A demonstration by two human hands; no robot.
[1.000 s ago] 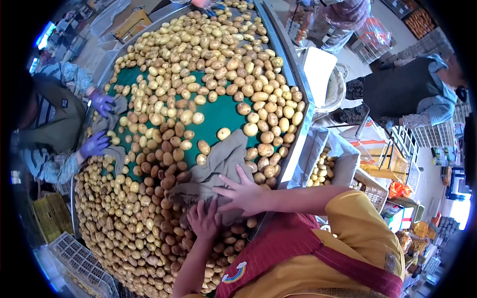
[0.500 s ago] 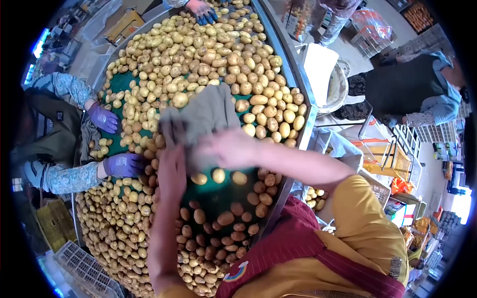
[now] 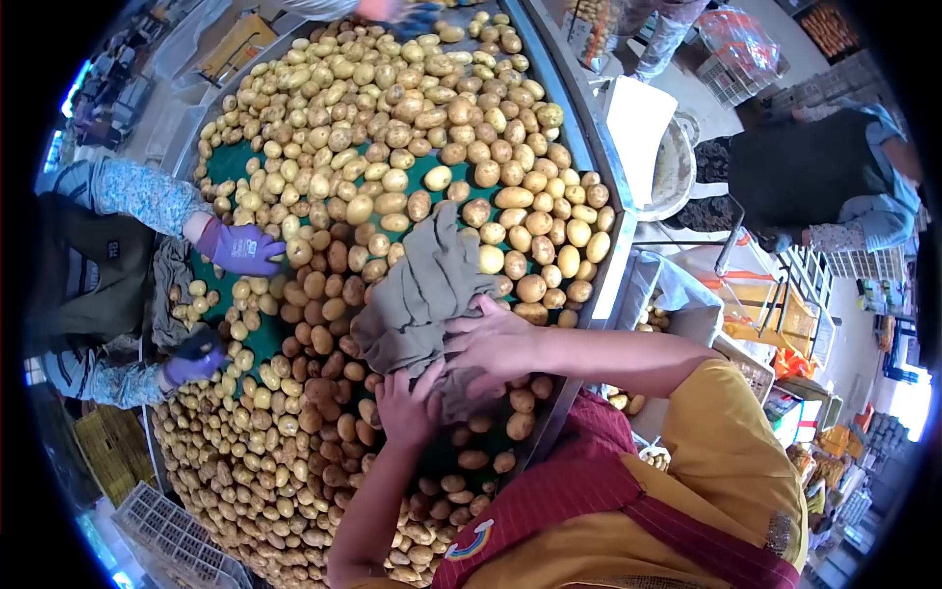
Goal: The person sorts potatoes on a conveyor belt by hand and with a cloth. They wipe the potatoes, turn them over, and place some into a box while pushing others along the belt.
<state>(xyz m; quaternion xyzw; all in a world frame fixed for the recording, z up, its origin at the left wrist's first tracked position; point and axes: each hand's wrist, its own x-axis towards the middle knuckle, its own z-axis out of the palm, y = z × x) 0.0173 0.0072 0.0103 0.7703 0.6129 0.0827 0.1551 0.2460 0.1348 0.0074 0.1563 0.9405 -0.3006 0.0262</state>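
Note:
A crumpled grey-brown cloth [image 3: 417, 285] lies over potatoes in the middle of the sorting table. My right hand [image 3: 498, 344] rests on the cloth's right side, thumb apart and fingers stretched across it. At the lower edge of the cloth is my left hand [image 3: 407, 407], its fingers spread and touching the fabric. Potatoes under the cloth are hidden. Brown potatoes [image 3: 319, 339] crowd the left side of the cloth, and yellowish ones [image 3: 530, 245] lie to its right.
Across the table, a co-worker's purple-gloved hand [image 3: 240, 248] reaches among potatoes; the other glove [image 3: 193, 358] is nearer the edge. Another person's gloved hand [image 3: 412, 18] is at the far end. A metal rim [image 3: 610, 265] borders the right side, with a white bucket [image 3: 672, 172] beyond.
The cloth has come lower and spread out. My left hand has shifted right and down, my right hand slightly right and down. The co-worker's upper glove has moved right, the lower one left.

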